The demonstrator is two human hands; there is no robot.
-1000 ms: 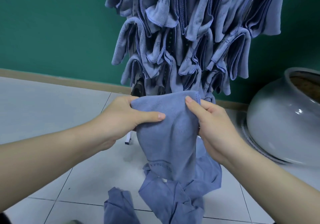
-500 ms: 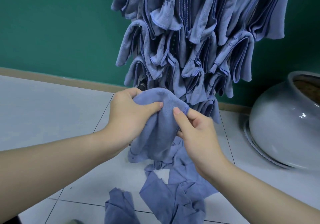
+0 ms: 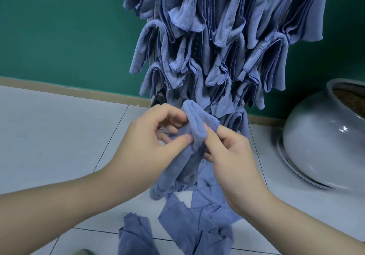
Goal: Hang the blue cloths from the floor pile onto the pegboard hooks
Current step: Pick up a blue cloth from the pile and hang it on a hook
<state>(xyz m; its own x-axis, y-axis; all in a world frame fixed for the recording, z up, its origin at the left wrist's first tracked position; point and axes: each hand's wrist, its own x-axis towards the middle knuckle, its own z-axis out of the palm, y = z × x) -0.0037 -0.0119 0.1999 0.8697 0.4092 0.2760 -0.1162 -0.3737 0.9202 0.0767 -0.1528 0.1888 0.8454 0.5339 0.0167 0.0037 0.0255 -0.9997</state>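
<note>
A blue cloth point(image 3: 194, 128) is folded into a narrow strip and held up between both hands, its lower end hanging toward the floor. My left hand point(image 3: 150, 142) pinches its left side with thumb and fingers. My right hand point(image 3: 229, 152) pinches its right edge. Just behind it stands the pegboard point(image 3: 195, 45), almost wholly covered by several hung blue cloths point(image 3: 227, 37); the hooks are hidden. More blue cloths lie in a pile on the floor point(image 3: 199, 225) below my hands.
A large grey ceramic pot point(image 3: 324, 142) sits on the tiled floor point(image 3: 59, 136) at the right, close to the pegboard. A green wall point(image 3: 59, 27) with a tan skirting runs behind.
The cloth was spread wide between my hands a second ago. My hands have come together and folded it into a narrow strip, raised closer to the lowest hung cloths.
</note>
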